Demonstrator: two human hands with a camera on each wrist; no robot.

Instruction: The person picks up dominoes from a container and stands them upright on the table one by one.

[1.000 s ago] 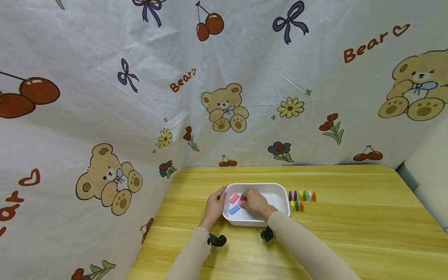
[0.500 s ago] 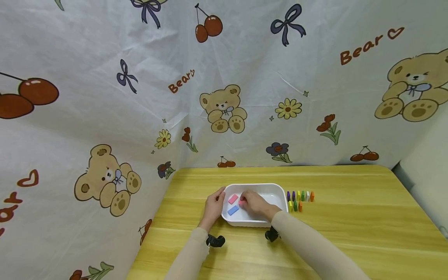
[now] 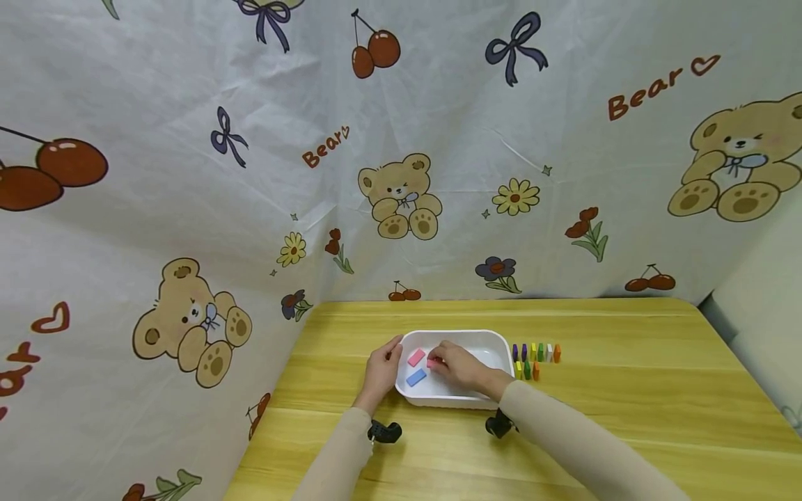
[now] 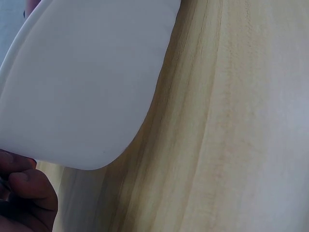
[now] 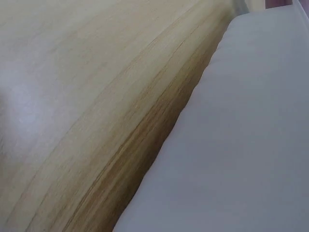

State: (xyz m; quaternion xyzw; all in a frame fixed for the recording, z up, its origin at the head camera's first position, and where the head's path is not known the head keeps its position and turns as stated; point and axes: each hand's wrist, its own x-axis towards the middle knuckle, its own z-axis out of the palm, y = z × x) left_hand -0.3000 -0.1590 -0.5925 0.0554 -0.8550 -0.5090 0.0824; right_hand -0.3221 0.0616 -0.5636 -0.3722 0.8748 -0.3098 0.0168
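Note:
A white rectangular tray (image 3: pixel 454 402) sits on the table. At its left end my left hand (image 3: pixel 379 372) grips the rim; the left wrist view has its curled fingers (image 4: pixel 34 188) against the tray's end wall. Inside the tray, my right hand (image 3: pixel 460 365) pinches a small pink block (image 3: pixel 432 363), mostly covered by the fingers. Left of it, another pink block (image 3: pixel 416 357) and a blue block (image 3: pixel 416 377) lie flat on the tray floor. The right wrist view takes in only the tray's outer side (image 5: pixel 231 135) and tabletop, not the hand.
Right of the tray, several small coloured blocks stand in two rows, among them a white block (image 3: pixel 548 352) and an orange block (image 3: pixel 557 353). The wooden table (image 3: pixel 633 390) meets a bear-print cloth (image 3: pixel 464 139) behind and on the left.
My right forearm and wrist have swung slightly to the right, while the fingers stay at the pink block. The left hand keeps its place on the tray. The head view has shifted a little.

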